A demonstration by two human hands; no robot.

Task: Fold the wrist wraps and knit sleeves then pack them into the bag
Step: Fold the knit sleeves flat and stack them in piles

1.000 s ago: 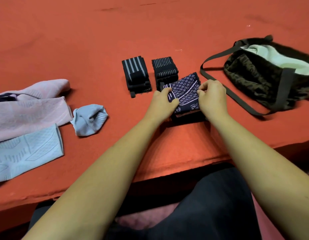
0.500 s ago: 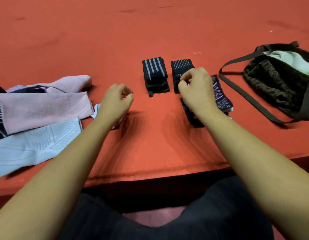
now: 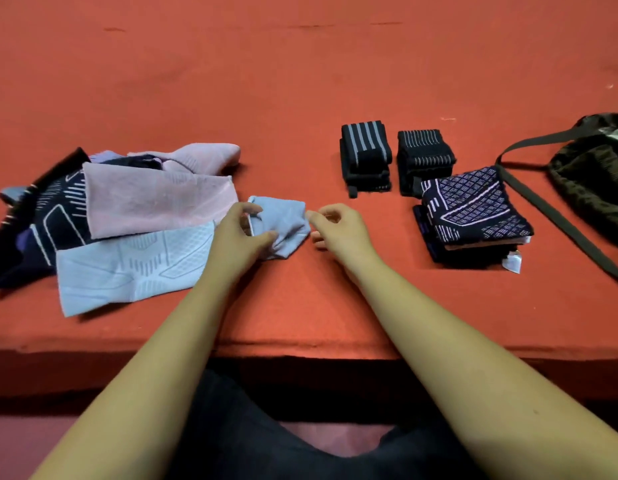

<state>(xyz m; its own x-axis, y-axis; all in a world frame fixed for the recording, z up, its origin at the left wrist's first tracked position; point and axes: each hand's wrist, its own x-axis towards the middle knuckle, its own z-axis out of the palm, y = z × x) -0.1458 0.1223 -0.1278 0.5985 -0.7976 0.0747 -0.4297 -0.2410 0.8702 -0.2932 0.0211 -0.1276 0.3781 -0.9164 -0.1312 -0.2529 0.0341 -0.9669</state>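
Head view: the red table (image 3: 300,81) carries the bag (image 3: 591,188) at its right edge, ready for packing. Folded sleeve (image 3: 474,209) and two rolled wraps (image 3: 366,154) wait beside it. Left hand (image 3: 236,237) pinches the blue sleeve (image 3: 283,223) near the front edge; right hand (image 3: 338,230), fingers curled and empty, reaches to help.

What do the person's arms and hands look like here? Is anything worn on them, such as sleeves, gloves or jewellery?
Both forearms are bare up to the picture's lower edge; no sleeve shows. The left hand and the right hand wear no gloves, and no ring, watch or bracelet shows on the visible sides. The nails look short and unpainted. Below the arms, dark clothing covers the lap.
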